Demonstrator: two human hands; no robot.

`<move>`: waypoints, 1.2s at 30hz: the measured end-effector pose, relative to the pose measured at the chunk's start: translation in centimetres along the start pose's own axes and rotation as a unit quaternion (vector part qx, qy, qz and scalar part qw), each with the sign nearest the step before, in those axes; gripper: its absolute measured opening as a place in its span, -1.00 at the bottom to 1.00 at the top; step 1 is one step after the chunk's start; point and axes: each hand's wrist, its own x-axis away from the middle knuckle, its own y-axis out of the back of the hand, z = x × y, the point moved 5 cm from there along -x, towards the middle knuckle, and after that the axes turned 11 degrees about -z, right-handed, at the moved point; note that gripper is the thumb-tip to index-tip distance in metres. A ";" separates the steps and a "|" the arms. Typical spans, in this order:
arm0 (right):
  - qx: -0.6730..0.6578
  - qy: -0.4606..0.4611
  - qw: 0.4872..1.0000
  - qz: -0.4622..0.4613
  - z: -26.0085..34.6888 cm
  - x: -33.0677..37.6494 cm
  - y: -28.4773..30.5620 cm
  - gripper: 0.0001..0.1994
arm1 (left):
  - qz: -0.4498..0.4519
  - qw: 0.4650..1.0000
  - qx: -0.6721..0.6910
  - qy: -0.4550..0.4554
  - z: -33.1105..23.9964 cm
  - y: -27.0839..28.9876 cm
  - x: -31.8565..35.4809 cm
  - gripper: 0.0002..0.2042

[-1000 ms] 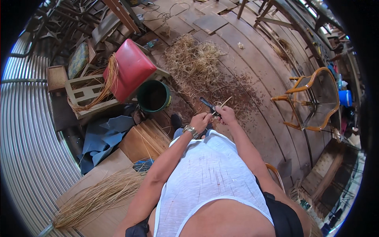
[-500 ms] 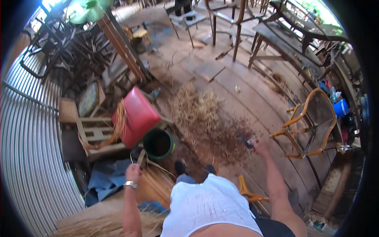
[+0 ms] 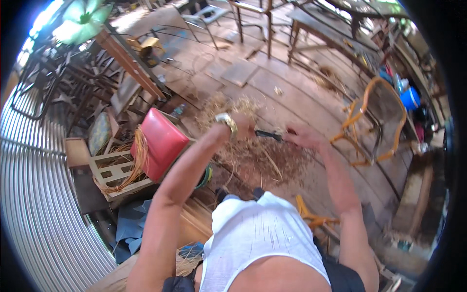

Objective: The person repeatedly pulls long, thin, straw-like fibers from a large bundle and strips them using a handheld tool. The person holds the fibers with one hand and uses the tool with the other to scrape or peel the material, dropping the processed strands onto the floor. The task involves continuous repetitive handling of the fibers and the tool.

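My left hand [image 3: 243, 126], with a metal-banded watch on its wrist, is in front of my body over the pile of shavings [image 3: 214, 104]. Its fingers are curled, and what they hold is hidden. Opposite it, my right hand [image 3: 304, 136] is closed around one end of a dark, narrow tool [image 3: 268, 135]. The tool's other end points at my left fingers; its exact kind cannot be made out. Thin pale strips [image 3: 273, 164] show below the hands, against the littered floor.
A red-cushioned seat [image 3: 158, 145] with coiled cane strands [image 3: 141, 155] stands at left, beside a green bucket [image 3: 206, 177] partly behind my left arm. At right is a bent-cane chair frame [image 3: 357, 117]; a wooden bench [image 3: 335, 31] stands farther back. Corrugated metal [image 3: 39, 209] lines the left.
My left hand has swung from the lower left, near the bucket, to the middle. My right hand has moved up and slightly left with the dark tool, and the two hands are now close together.
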 end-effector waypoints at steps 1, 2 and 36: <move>-0.017 -0.019 0.999 0.024 0.1 0.9 -0.6 -0.78 | 0.004 0.999 0.029 -0.018 -0.6 1.1 -0.5 -0.68; -0.031 -0.026 0.998 0.048 0.8 1.3 -1.0 -0.77 | -0.017 0.999 0.009 -0.035 -0.5 1.3 -0.9 -0.67; 0.030 -0.209 0.967 -0.139 -20.1 10.5 -12.2 -0.75 | -0.260 0.861 -0.018 0.437 29.0 -3.8 7.4 -0.70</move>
